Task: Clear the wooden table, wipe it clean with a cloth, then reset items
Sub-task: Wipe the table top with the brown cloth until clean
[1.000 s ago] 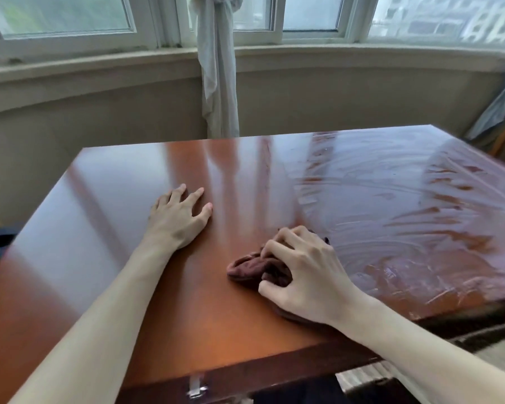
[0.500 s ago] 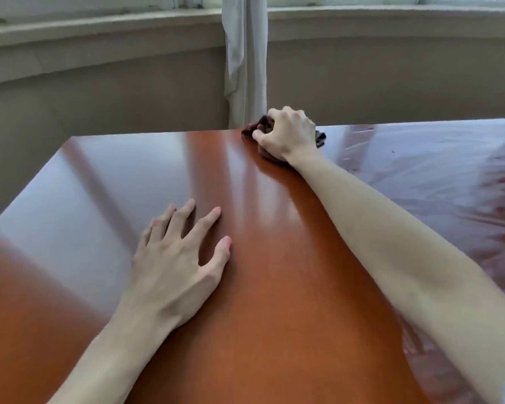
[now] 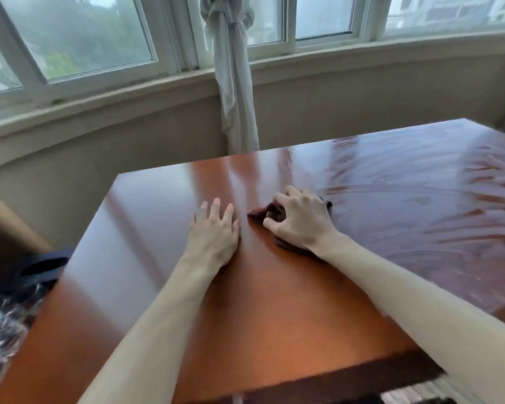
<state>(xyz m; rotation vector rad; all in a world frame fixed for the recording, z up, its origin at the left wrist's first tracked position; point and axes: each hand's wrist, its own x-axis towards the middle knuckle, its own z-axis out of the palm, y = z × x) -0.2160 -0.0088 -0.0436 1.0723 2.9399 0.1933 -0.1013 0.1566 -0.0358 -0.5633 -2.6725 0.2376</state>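
Desk (image 3: 146, 258): glossy reddish wood; wet smears across its right half.
Cloth (image 3: 258, 212): dark brown, bunched, on the desk near the middle, mostly under the right hand.
Right hand (image 3: 299, 221): grip curled round the cloth, pressing it to the desk.
Left hand (image 3: 215, 236): grip wide, fingers straight, palm flat on the desk just beside the cloth.
Curtain (image 3: 235, 83): pale, tied, hanging at the window behind.

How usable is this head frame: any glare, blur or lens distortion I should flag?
Head view: window glare streaks the wooden table; wet smears on its right half reflect pale daylight. The windowsill bows from wide-angle distortion. The lower left corner is motion-blurred. The left hand, the right hand and the cloth stay fairly sharp.
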